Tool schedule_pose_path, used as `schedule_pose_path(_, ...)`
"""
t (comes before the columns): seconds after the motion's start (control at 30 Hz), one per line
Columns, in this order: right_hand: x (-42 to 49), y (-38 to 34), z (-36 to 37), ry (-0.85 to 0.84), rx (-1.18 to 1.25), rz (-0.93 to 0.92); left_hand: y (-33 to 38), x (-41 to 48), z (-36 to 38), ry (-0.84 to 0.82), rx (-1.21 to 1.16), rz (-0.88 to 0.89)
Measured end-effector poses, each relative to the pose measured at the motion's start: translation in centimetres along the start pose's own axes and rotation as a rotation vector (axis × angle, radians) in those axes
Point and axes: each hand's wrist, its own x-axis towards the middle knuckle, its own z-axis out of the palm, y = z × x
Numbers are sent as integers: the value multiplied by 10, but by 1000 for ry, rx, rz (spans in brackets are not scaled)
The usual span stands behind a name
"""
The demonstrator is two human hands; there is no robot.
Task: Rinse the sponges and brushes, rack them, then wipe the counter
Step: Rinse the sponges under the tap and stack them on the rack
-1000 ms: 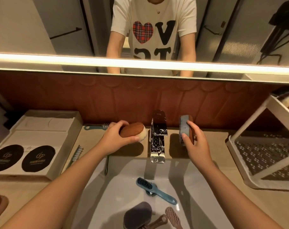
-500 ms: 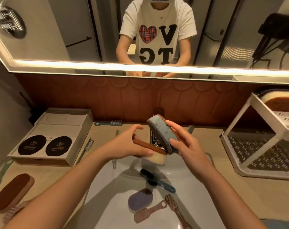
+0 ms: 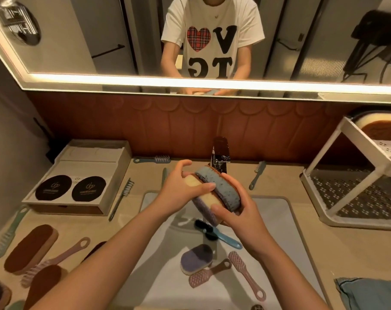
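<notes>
Both hands hold two sponges pressed face to face above the back edge of the sink point(image 3: 277, 222), just in front of the faucet point(image 3: 220, 154). The left hand point(image 3: 183, 189) has its fingers curled over the far end of the yellow sponge point(image 3: 204, 196) and its thumb laid across it. The right hand point(image 3: 243, 212) wraps around the blue sponge point(image 3: 222, 190), fingers behind it and thumb pressing on the near end of the pair. In the sink lie a blue-handled brush point(image 3: 221, 234), a purple sponge point(image 3: 196, 258) and two pink brushes point(image 3: 209, 274), the purple sponge touching one of them. The white rack point(image 3: 322, 157) stands at the right edge of the counter point(image 3: 281, 182), with a brown-topped sponge point(image 3: 379, 127) on its upper shelf. Near the left edge of the counter sit a box point(image 3: 82, 166), a brown sponge point(image 3: 31, 248) and more brushes. A blue cloth point(image 3: 369, 295) lies at the near right corner.
</notes>
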Motion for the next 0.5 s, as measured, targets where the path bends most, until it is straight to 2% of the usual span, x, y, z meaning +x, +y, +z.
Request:
schedule_pose_path(0.17,3,3,19,207,22,-57,-4,-11,2,113,-263,-174)
schedule_pose_path(0.23,3,5,25,289,55,-62,-1,-20,5,80,-343,-313)
schedule_pose_path(0.27,2,6,29,311,69,-71,-1,-26,6,13,-390,-385)
schedule_pose_path(0.37,-7,5,45,275,59,-76,-1,-39,13,-215,-624,-460)
schedule_pose_path(0.43,-12,8,54,190,33,-58,0,-41,13,-217,-743,-445)
schedule_pose_path(0.5,-15,8,56,89,12,-22,-2,-40,4,-189,-752,-438)
